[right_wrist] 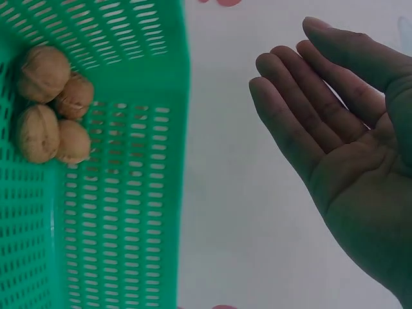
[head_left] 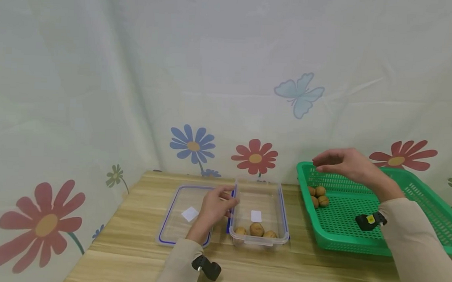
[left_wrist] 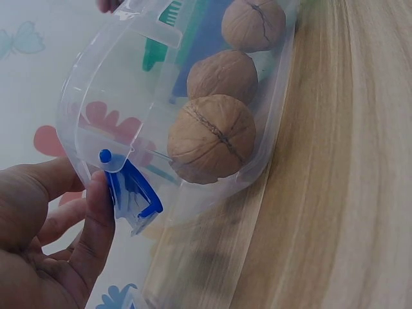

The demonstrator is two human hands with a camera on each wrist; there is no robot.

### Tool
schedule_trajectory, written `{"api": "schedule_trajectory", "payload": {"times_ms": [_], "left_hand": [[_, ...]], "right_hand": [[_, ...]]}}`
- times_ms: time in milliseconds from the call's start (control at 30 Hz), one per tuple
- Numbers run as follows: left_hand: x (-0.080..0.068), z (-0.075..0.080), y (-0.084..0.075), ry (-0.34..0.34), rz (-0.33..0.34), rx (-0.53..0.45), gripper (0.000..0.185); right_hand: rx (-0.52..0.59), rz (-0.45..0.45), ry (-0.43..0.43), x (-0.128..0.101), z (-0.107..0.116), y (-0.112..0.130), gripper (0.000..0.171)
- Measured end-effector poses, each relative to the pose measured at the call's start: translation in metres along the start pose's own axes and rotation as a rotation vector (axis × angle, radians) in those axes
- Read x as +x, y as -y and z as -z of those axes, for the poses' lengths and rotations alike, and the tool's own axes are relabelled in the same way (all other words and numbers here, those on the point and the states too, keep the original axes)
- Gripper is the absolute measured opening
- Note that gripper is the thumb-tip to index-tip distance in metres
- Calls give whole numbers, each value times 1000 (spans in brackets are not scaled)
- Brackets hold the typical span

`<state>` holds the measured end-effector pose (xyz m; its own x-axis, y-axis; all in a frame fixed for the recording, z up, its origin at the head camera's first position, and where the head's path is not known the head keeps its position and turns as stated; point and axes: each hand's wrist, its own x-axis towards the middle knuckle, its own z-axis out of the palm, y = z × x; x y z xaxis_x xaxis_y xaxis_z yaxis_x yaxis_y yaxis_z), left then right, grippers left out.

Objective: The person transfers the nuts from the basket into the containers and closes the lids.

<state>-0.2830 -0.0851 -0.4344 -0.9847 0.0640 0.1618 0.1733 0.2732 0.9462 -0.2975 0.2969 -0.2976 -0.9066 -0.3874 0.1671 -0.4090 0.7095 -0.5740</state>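
A clear plastic container [head_left: 256,201] with blue side latches [left_wrist: 135,193] stands uncovered on the table. Three walnuts [left_wrist: 212,138] lie along its near end. My left hand [head_left: 216,206] is at the container's left side, thumb at the rim and fingers by the latch, holding the wall. Up over the far left part of a green basket [head_left: 317,229] is my right hand [head_left: 348,165], its fingers extended and slightly bent. The right wrist view shows the palm [right_wrist: 360,174] with nothing in it. Several walnuts [right_wrist: 48,103] cluster in the basket's left corner.
The container's lid [head_left: 169,214], with a blue seal and a white label, lies flat left of the container, partly behind my left arm. Behind the wooden table [head_left: 123,241] hangs a pale curtain [head_left: 221,73] printed with flowers and a butterfly.
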Motion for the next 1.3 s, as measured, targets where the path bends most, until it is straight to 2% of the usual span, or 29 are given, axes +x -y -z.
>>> {"api": "schedule_trajectory", "payload": {"times_ms": [400,667,833,1300], "left_hand": [[1,0,-1,10,4,4,43],[2,0,-1,10,20,3,43],[2,0,1,13,9,0,43],[2,1,2,9,12,4,42]], "right_hand": [[38,-38,95,7,-8,-42,40],[107,-62,191,6,-11,-63,40],[94,-65,226,4,-15,-76,39],[90,-62,325,7,-27,-89,28]]}}
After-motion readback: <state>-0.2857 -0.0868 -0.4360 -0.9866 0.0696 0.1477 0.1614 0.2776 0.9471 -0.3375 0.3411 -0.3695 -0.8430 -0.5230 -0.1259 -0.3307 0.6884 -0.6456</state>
